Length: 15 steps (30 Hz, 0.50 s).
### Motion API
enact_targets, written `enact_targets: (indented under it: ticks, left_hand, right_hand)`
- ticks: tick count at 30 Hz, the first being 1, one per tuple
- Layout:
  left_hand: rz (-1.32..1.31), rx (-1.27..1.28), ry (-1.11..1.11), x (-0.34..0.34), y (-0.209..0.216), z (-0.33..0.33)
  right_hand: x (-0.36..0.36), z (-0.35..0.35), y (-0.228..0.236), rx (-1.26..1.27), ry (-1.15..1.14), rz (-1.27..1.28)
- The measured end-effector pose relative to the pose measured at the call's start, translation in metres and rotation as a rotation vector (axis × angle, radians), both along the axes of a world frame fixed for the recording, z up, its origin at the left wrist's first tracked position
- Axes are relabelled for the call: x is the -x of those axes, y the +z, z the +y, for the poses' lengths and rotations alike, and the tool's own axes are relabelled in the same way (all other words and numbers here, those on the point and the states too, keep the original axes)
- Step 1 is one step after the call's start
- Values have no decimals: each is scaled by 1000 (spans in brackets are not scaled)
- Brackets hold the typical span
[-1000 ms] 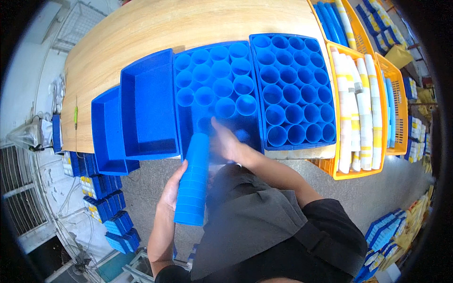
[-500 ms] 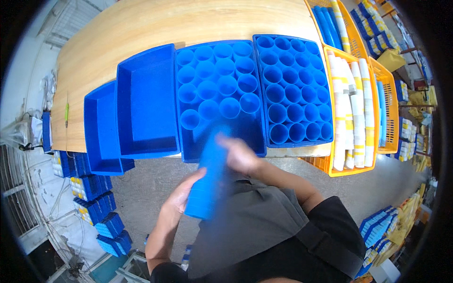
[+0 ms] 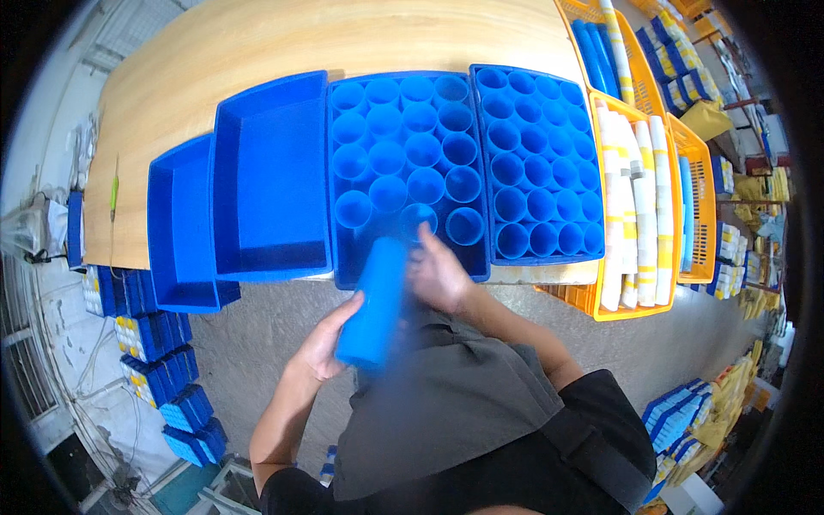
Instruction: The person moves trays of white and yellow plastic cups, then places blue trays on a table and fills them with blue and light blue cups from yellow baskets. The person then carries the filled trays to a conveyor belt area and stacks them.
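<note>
My left hand [image 3: 326, 338] is wrapped around a stack of nested blue plastic cups [image 3: 372, 300], which tilts over the near edge of the table. Just right of the stack, my right hand [image 3: 439, 273] pinches the near side of a single blue cup [image 3: 419, 220], low in the middle blue tray [image 3: 333, 262]. Rows of upright open-mouthed blue cups [image 3: 388, 159] stand in that tray behind my hand. One cup [image 3: 465, 225] sits at the front right of these rows. Motion blurs the lower part of the held cup.
A blue tray packed with cups [image 3: 489, 251] adjoins on the right. Two bare blue trays [image 3: 270, 172] lie left, overlapping. Yellow crates [image 3: 601, 292] with rolled sheets [image 3: 644, 215] stand at the table's right end. A thin green tool [image 3: 114, 197] lies far left on the wooden table [image 3: 429, 34].
Another cup now stands at the front right of the middle tray. My right hand has moved off the stack and into the tray with a cup. The stack looks shorter.
</note>
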<state>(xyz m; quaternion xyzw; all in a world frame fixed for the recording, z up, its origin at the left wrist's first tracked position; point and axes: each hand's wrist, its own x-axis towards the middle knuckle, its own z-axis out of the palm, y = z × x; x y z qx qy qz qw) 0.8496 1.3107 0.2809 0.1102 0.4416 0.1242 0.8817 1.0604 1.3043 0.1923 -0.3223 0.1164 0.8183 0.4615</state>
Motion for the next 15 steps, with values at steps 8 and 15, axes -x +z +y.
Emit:
enact_targets:
  ticks: [8,15]
  left_hand:
    - [-19,13,29,26,-1,-2]
    - [76,14,52,45,6,-23]
  right_hand:
    - [32,10,-1,-49,58,15]
    - [52,25,1,-219,293,-202]
